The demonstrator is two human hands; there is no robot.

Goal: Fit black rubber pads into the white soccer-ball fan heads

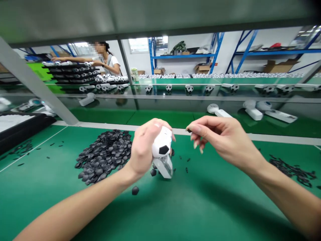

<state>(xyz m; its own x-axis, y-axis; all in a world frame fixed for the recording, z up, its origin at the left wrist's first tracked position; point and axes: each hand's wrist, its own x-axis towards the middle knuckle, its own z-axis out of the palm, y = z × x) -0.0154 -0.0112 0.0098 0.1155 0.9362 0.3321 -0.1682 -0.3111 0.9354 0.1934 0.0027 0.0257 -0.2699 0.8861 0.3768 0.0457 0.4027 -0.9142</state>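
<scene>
Well to the left of the hands, a black tray (20, 134) sat on the green work mat (50, 197), and beyond them a co-worker (107, 62) reached across stacked black trays (70, 75). Just left of the left hand (142, 149) lay a heap of black pentagon patches (104, 157), with one loose patch (135, 190) below that hand. The left hand was closed around a white football-patterned device (162, 142), held tilted above the mat with its white handle (164, 166) pointing down. A black patch (164, 149) showed on its ball. The right hand (225, 140), just beside it and apart, pinched a small black piece (188, 130) between thumb and forefinger, its other fingers loosely curled. Further right of that hand lay a scatter of black strips (292, 172).
</scene>
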